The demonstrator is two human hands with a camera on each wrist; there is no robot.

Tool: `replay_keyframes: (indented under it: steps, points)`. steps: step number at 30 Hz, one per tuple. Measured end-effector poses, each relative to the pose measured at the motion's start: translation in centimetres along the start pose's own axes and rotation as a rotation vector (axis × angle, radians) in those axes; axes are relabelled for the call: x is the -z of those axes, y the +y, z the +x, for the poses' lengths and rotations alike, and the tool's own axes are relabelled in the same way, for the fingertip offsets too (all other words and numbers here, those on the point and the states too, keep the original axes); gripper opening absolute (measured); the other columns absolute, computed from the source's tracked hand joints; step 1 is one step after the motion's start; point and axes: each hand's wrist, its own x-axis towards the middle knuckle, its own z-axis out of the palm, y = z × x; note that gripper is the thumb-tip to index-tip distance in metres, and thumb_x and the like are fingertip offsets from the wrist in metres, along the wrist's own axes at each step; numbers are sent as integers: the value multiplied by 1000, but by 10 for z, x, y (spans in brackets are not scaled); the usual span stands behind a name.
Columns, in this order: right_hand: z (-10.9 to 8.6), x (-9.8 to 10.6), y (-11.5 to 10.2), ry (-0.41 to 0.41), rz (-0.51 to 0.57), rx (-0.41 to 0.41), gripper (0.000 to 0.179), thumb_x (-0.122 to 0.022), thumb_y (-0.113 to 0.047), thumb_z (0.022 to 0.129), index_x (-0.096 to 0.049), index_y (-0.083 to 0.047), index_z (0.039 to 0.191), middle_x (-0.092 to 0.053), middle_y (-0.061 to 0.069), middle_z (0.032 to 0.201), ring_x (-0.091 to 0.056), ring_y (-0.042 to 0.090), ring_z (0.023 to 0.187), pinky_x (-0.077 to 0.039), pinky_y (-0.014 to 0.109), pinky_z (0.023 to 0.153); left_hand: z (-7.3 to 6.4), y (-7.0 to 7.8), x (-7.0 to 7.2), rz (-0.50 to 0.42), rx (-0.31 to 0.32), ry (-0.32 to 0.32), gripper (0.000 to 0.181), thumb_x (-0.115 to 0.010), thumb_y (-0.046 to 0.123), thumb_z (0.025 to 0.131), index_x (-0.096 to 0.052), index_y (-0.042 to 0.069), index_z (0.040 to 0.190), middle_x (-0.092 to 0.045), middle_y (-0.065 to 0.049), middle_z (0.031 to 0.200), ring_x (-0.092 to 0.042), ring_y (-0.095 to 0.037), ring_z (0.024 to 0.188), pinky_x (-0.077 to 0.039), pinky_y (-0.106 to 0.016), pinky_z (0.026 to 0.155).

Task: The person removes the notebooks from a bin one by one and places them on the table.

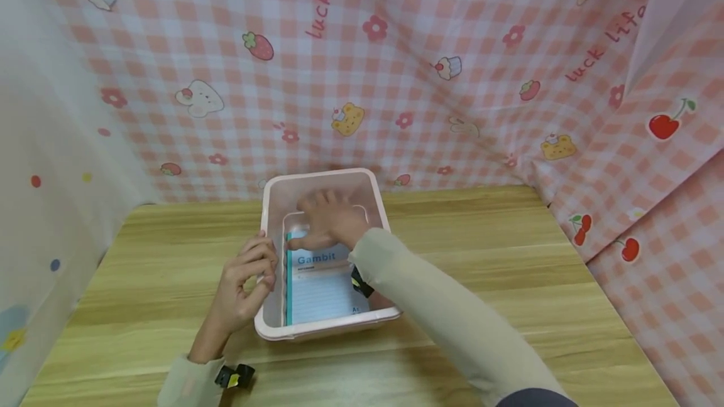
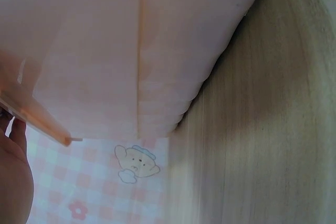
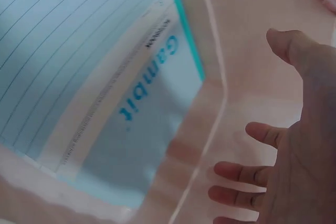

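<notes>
Pink and white checked cloth (image 1: 407,96) hangs behind a wooden table (image 1: 475,250), with strawberries, flowers and little bears all over it. From the head view, I see a pale pink box (image 1: 328,326) on the table, its long way running from the person toward the cloth. A notebook (image 1: 325,300) lies flat inside it. It is long the same way as the box, with its green edge on the left and the word "Gambit" near its far end, right way up for the person. The left hand (image 1: 249,275) grips the box's left rim with bent fingers. The right hand (image 1: 328,218) is inside the box, over the far part of the notebook, open with fingers spread.

From the left wrist view, the outside of the box fills the top, with wood beside it. The left hand is at the rim, just at the picture's edge.

From the right wrist view, the right hand is wide open and holds nothing. The notebook lies apart from the fingers, and its green edge and blue word look slanted.
</notes>
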Motion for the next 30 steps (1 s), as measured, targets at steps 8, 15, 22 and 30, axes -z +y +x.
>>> replay_keyframes:
  steps: [8, 15, 22, 30]
  points:
    - [13, -12, -7, -88, -11, 1, 90, -53, -72, 90, -23, -27, 162, -19, 8, 171, -15, 32, 159, -17, 55, 126, -2, 0, 0, 1, -7, 7, 29, -50, -12, 69, -52, 17, 63, -58, -4, 82, -51, -23, 95, -30, -41, 122]
    - [30, -31, -9, -172, -33, -71, 89, -47, -78, 88, -24, -32, 161, -17, 3, 171, -13, 28, 160, -16, 54, 127, -1, -1, -1, -2, -7, 7, 29, -49, -11, 70, -51, 17, 63, -59, -5, 83, -51, -24, 96, -29, -42, 123]
    - [28, -41, -10, -145, -11, -54, 89, -48, -79, 87, -26, -32, 160, -17, 1, 171, -11, 26, 160, -14, 55, 127, -1, -1, -1, 2, -5, 2, 29, -49, -11, 72, -51, 17, 63, -58, -4, 82, -51, -23, 95, -28, -42, 123]
    - [14, -39, -14, -117, -14, -26, 96, -53, -74, 89, -23, -21, 162, -17, 7, 171, -18, 28, 158, -26, 53, 124, -2, -1, -2, -6, -31, 7, 30, -47, -12, 71, -50, 17, 62, -55, -8, 78, -50, -24, 94, -28, -44, 123]
